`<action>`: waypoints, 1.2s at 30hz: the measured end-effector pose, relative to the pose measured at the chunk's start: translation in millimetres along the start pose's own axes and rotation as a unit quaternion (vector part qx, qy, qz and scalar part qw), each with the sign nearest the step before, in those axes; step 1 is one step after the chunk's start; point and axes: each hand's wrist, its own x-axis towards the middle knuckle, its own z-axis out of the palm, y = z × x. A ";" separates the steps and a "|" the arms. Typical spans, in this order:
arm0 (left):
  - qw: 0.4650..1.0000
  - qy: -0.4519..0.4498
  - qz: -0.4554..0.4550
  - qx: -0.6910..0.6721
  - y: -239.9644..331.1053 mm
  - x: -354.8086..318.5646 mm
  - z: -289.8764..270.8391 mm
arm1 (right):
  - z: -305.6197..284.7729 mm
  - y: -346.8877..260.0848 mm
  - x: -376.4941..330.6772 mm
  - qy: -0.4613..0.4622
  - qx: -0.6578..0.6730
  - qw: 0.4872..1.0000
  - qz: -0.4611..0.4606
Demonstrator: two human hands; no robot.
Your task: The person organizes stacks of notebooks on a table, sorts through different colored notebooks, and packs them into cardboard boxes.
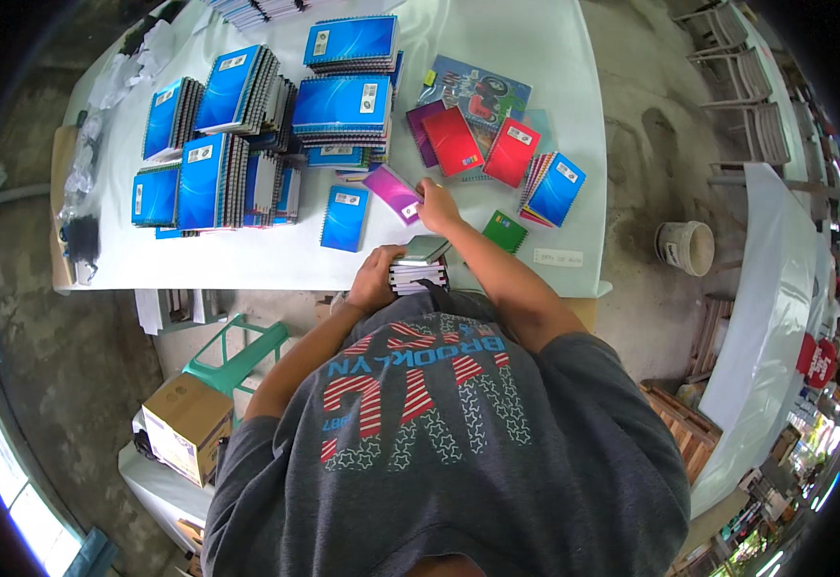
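Note:
My right hand [438, 208] pinches the right edge of a slim pink-purple notebook [389, 190] with a white label, just above the table. Close to my body, my left hand [374, 277] grips the side of a small stack of spiral notebooks [424, 252] with a grey-green top cover. A blue spiral notebook [345, 218] lies left of the pink-purple one. Right of my right forearm is a small green notebook [505, 232]. Beyond my right hand lie two red notebooks [452, 141], a dark purple one [424, 131] and a fanned pile topped by a blue notebook [557, 188].
Tall stacks of blue spiral notebooks [341, 104] fill the left of the white table [276, 262]. Crumpled clear plastic [81, 173] lies along its left edge. A bucket [685, 248] stands on the floor at right; a green stool [237, 358] and cardboard box [187, 423] are at lower left.

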 end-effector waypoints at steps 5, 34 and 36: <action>0.971 0.105 0.036 0.213 24.1 5.5 -6.2 | -80.1 -31.9 -39.6 0.042 0.005 0.974 -0.224; 0.989 0.044 -0.084 -0.111 -14.6 16.7 4.3 | -29.7 28.8 -81.3 -0.220 0.347 0.898 -0.160; 0.992 0.063 -0.053 -0.099 -12.0 15.8 0.1 | -26.7 25.6 -82.7 -0.149 0.342 0.902 -0.217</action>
